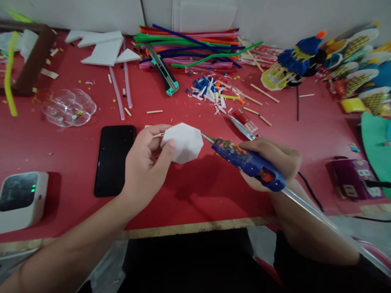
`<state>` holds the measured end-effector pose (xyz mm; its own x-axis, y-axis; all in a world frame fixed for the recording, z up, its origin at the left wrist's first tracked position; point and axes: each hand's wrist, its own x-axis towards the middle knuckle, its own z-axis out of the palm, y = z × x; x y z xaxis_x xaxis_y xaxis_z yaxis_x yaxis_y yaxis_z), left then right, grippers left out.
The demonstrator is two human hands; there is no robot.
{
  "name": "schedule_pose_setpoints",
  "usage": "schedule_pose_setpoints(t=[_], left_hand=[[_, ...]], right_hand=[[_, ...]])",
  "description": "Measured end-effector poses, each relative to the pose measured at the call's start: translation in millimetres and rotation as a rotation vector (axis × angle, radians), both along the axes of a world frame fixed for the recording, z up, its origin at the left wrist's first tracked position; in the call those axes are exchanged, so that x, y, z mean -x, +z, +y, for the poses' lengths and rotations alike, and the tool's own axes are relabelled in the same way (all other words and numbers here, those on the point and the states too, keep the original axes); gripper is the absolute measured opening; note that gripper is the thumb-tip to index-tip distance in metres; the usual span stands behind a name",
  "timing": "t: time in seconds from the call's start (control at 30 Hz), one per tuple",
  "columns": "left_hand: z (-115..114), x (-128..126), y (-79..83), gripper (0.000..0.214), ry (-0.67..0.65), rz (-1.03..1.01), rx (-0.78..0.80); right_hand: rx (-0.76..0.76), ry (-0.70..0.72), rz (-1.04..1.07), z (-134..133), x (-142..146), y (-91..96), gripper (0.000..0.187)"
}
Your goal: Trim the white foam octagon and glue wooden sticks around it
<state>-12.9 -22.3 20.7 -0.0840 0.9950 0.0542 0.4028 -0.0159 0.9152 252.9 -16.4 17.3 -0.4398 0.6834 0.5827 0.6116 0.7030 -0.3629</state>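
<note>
The left forearm [79,236], bare, slants in over the worktop's [195,207] near edge, its wrist nearly straight. The left hand [149,162] is raised above the worktop in a pinch grip, thumb [165,156] extended up and to the right, the other fingers curled behind and partly hidden. The right forearm [302,224], bare too, crosses the near edge further right, elbow bent. The right hand [271,160] is clenched in a firm grip, knuckles outward, index finger stretched toward the left hand. The hands are apart, at similar height.
</note>
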Motion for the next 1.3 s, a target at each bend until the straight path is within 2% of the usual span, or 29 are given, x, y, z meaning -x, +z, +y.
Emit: schedule_pose_setpoints(t=[0.17, 0.4, 0.57, 0.73, 1.3], left_hand=[[0.6, -1.4, 1.6, 0.018, 0.026, -0.089, 0.035], [0.6, -0.8, 0.4, 0.019, -0.060, -0.137, 0.030], [-1.4, -2.4, -2.1, 0.032, -0.098, -0.120, -0.018], [-2.7, -3.4, -2.2, 0.032, -0.099, -0.095, -0.023], [-2.8, -1.7, -4.6, 0.033, -0.109, -0.124, -0.037]], right_hand=[[0.016, -0.015, 0.020, -1.7, 3.8, -1.5, 0.020], [0.012, -0.021, -0.002, -1.6, 7.2, -0.6, 0.022], [-0.050, -0.046, 0.032, -2.7, 7.2, -4.6, 0.021], [-0.034, -0.081, 0.030, -4.5, 7.0, -4.6, 0.026], [-0.061, -0.099, -0.005, -2.1, 5.8, -5.0, 0.021]])
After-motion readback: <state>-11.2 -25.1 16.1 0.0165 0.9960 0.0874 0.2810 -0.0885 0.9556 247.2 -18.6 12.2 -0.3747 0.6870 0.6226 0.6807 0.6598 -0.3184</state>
